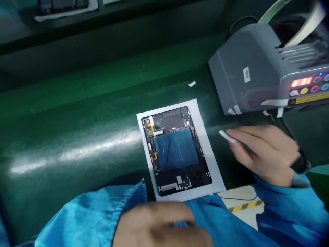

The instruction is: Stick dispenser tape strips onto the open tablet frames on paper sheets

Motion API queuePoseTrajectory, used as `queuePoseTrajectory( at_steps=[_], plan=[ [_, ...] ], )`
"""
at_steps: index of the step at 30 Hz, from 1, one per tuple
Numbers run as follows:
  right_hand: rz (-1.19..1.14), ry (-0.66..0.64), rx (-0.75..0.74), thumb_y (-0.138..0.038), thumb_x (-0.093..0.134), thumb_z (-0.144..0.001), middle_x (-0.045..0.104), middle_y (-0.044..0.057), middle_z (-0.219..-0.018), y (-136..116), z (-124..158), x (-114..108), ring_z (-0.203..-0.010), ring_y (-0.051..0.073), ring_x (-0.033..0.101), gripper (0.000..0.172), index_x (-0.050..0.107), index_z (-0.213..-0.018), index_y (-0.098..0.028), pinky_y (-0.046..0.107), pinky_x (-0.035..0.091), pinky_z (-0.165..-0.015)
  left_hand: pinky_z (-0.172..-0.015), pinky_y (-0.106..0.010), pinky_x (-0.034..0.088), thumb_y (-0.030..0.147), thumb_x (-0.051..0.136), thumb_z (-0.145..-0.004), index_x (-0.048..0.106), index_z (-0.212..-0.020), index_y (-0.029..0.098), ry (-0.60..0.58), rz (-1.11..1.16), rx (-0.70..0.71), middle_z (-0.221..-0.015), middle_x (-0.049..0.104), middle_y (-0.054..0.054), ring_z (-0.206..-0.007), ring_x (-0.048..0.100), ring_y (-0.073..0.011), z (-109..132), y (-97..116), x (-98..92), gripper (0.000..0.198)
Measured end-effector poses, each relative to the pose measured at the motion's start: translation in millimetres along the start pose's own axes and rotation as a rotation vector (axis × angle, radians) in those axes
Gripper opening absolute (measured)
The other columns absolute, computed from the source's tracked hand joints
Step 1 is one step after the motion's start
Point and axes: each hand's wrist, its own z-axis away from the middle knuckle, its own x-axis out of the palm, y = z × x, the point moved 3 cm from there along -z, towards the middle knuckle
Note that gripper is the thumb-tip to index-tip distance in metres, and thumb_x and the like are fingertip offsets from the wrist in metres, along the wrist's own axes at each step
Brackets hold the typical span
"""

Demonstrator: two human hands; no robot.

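Observation:
My right hand (264, 154) pinches a short white strip of tape (226, 136) between thumb and forefinger, to the right of an opened tablet (177, 151). The tablet lies on a white sheet (216, 175), its inside facing up: a large blue-black battery, circuit parts and orange flex cables show. At the bottom edge, in front of the tablet, is my left hand (161, 223), blurred by motion. Its fingers look bent, but whether they hold anything cannot be made out.
A grey electric tape dispenser (252, 68) with a lit red display stands at the right, bits of tape stuck to its lower edge. A loose tape piece (192, 83) lies on the green bench mat (77, 130). Another device (64, 5) rests on a raised shelf at the upper left.

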Motion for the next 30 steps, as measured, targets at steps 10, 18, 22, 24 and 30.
queuePoseTrajectory(
  at_steps=[10,18,22,24,30],
  plan=[
    [-0.062,-0.051,-0.255,-0.029,0.058,-0.095,0.071,0.01,-0.098,-46,-80,36,-0.078,0.018,0.062,0.023,0.066,-0.11,-0.012,0.031,0.05,-0.071,-0.058,-0.031,0.054,0.019,0.052,-0.096,0.067,-0.088,0.012,0.133,-0.705,-0.258,-0.082,0.069,-0.009,-0.079,0.071,-0.025,-100,-89,-28.4,0.018],
    [-0.027,-0.137,-0.27,-0.038,0.055,-0.098,0.068,0.011,-0.103,-42,-80,44,-0.084,0.02,0.061,0.036,0.063,-0.119,-0.01,0.033,0.046,-0.072,-0.054,-0.033,0.05,0.027,0.051,-0.098,0.067,-0.089,0.013,0.18,-0.685,-0.268,-0.081,0.067,-0.008,-0.075,0.07,-0.0258,-110,-99,-17.0,0.023],
    [0.051,-0.149,-0.305,-0.04,0.053,-0.098,0.068,0.01,-0.1,-44,-83,45,-0.083,0.021,0.059,0.038,0.063,-0.12,-0.011,0.034,0.04,-0.072,-0.05,-0.033,0.046,0.021,0.051,-0.095,0.067,-0.087,0.014,0.186,-0.725,-0.299,-0.08,0.067,-0.008,-0.073,0.07,-0.0256,-111,-102,-13.2,0.019],
    [0.083,-0.164,-0.318,-0.04,0.051,-0.099,0.068,0.01,-0.1,-46,-84,45,-0.083,0.022,0.057,0.039,0.063,-0.122,-0.01,0.035,0.038,-0.072,-0.051,-0.033,0.045,0.022,0.049,-0.096,0.067,-0.089,0.016,0.199,-0.702,-0.348,-0.083,0.068,-0.007,-0.072,0.07,-0.0253,-109,-105,-12.7,0.02],
    [0.039,-0.196,-0.327,-0.04,0.051,-0.099,0.067,0.008,-0.1,-51,-84,48,-0.084,0.022,0.055,0.039,0.064,-0.124,-0.013,0.036,0.034,-0.077,-0.064,-0.029,0.046,0.021,0.058,-0.09,0.071,-0.084,0.02,0.282,-0.44,-0.537,-0.083,0.073,-0.001,-0.075,0.069,-0.0194,-95,-118,-25.7,0.014]
  ],
)
